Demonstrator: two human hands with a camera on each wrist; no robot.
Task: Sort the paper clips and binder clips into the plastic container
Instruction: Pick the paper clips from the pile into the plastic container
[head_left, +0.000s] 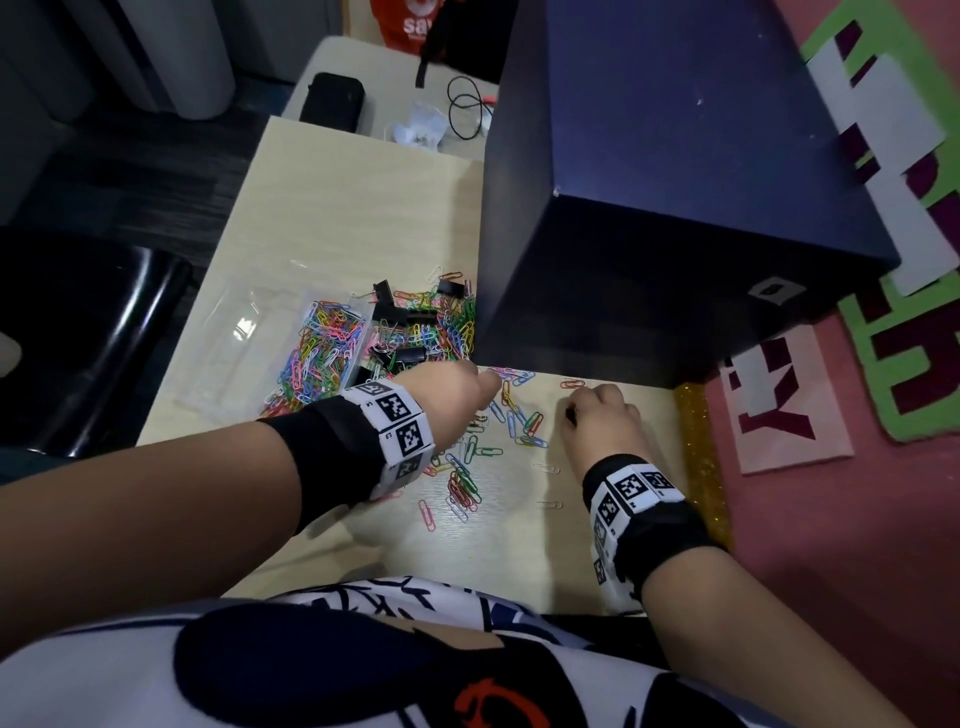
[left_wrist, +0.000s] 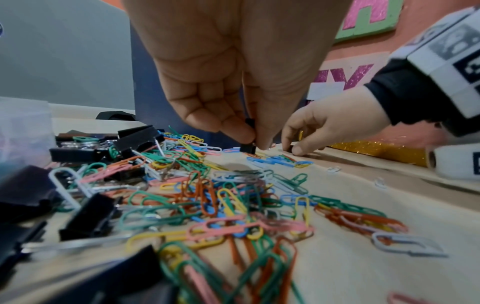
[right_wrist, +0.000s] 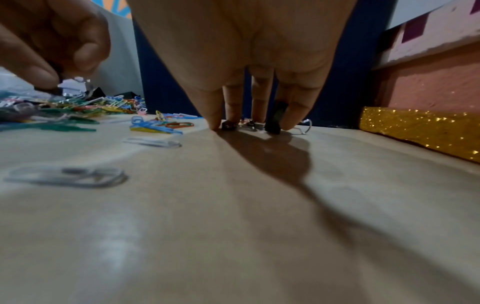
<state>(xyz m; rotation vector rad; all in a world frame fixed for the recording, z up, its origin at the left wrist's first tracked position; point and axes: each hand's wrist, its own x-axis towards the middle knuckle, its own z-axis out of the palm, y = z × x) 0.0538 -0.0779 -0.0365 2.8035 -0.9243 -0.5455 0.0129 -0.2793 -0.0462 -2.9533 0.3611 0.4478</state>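
My left hand (left_wrist: 253, 142) pinches a small black binder clip (left_wrist: 246, 147) between thumb and fingers, just above the table by the dark box. My right hand (right_wrist: 249, 123) has its fingertips down on the table and pinches another small black binder clip (right_wrist: 276, 117). Coloured paper clips (head_left: 467, 467) lie scattered between and below both hands. A bigger heap of paper clips and black binder clips (head_left: 415, 322) lies beyond my left hand (head_left: 483, 384). The clear plastic container (head_left: 244, 332) stands to the left, one compartment holding coloured paper clips (head_left: 322, 353).
A tall dark blue box (head_left: 675, 208) stands on the table right behind both hands. A gold glitter strip (head_left: 698, 457) runs along the table's right edge by a pink wall. A black chair (head_left: 88, 338) stands on the left. A black case (head_left: 332, 101) and cables lie far back.
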